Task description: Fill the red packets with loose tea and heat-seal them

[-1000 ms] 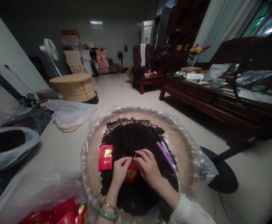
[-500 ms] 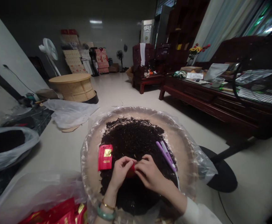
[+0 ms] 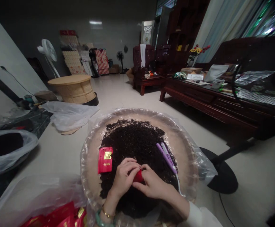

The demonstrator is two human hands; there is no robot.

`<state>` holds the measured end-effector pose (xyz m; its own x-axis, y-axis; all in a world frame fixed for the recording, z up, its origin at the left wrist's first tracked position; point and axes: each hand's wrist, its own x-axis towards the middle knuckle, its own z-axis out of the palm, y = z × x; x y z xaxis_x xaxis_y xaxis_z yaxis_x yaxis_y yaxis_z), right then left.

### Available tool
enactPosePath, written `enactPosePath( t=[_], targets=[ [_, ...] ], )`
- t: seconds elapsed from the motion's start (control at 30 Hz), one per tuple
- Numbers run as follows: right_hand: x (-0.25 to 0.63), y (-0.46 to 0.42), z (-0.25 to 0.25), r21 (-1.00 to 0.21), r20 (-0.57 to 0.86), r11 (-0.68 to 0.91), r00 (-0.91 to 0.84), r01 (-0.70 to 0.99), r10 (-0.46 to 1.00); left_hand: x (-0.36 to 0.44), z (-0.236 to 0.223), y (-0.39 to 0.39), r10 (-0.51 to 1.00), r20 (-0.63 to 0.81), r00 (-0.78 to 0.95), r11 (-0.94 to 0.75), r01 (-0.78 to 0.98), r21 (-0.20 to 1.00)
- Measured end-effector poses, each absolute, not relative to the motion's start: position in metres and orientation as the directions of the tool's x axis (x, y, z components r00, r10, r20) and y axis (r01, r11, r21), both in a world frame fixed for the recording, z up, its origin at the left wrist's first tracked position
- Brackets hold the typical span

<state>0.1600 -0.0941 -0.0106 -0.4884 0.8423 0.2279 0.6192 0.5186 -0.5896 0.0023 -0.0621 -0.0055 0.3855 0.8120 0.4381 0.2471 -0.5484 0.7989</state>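
Observation:
Over a heap of dark loose leaves (image 3: pixel 134 142), probably tea, my left hand (image 3: pixel 126 176) and my right hand (image 3: pixel 151 183) meet around a small red packet (image 3: pixel 138 176). Both hands have their fingers closed on it, and most of the packet is hidden. The leaves lie on a round, plastic-lined tray (image 3: pixel 92 138). Left of my hands, a red packet with a gold label (image 3: pixel 105 160) lies flat at the heap's edge. To the right rests a purple hair-straightener-like clamp (image 3: pixel 167 158) with a white cord.
At lower left, a clear plastic bag (image 3: pixel 49 186) holds several red packets (image 3: pixel 61 214). Another bag of dark material (image 3: pixel 7 145) stands at far left. A black fan base (image 3: pixel 222 176) is right of the tray. Beyond are a round wicker table (image 3: pixel 72 88) and a dark wooden table (image 3: pixel 205 104).
My hands have closed in around the red packet, and more of its red shows between them. My left fingers have shifted over its top. The view has shifted slightly.

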Motion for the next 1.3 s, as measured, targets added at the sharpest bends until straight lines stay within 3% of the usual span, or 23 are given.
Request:
enactPosePath(
  t=[0.2, 0.3, 0.43, 0.57, 0.67, 0.8, 1.0, 1.3],
  targets=[
    [0.16, -0.089, -0.013, -0.73, 0.129, 0.402, -0.466, 0.553, 0.875, 0.006, -0.001, -0.061, 0.732, 0.536, 0.421, -0.674, 0.33, 0.661],
    [0.161, -0.087, -0.015, -0.838, 0.111, 0.343, -0.483, 0.424, 0.869, 0.006, -0.004, -0.059, 0.696, 0.588, 0.411, -0.717, 0.363, 0.595],
    [0.162, -0.084, -0.023, -0.978, 0.034, 0.123, -0.449, 0.171, 0.893, 0.005, -0.01, -0.058, 0.673, 0.602, 0.429, -0.739, 0.41, 0.534],
    [0.163, -0.084, -0.028, -0.992, -0.084, -0.114, -0.409, -0.05, 0.909, 0.001, -0.014, -0.058, 0.596, 0.621, 0.509, -0.798, 0.46, 0.389],
    [0.166, -0.083, -0.027, -0.97, -0.107, -0.184, -0.398, -0.161, 0.911, -0.002, -0.017, -0.06, 0.574, 0.564, 0.593, -0.804, 0.539, 0.251],
    [0.17, -0.081, -0.019, -0.977, -0.15, -0.195, -0.377, -0.084, 0.914, -0.004, -0.023, -0.067, 0.614, 0.507, 0.605, -0.756, 0.635, 0.158],
    [0.166, -0.078, -0.001, -0.988, -0.152, -0.129, -0.426, 0.083, 0.892, -0.001, -0.034, -0.075, 0.741, 0.472, 0.478, -0.629, 0.74, 0.238],
    [0.17, -0.07, 0.011, -0.989, -0.064, -0.004, -0.396, 0.151, 0.916, -0.008, -0.046, -0.066, 0.743, 0.592, 0.313, -0.633, 0.617, 0.467]
  ],
)
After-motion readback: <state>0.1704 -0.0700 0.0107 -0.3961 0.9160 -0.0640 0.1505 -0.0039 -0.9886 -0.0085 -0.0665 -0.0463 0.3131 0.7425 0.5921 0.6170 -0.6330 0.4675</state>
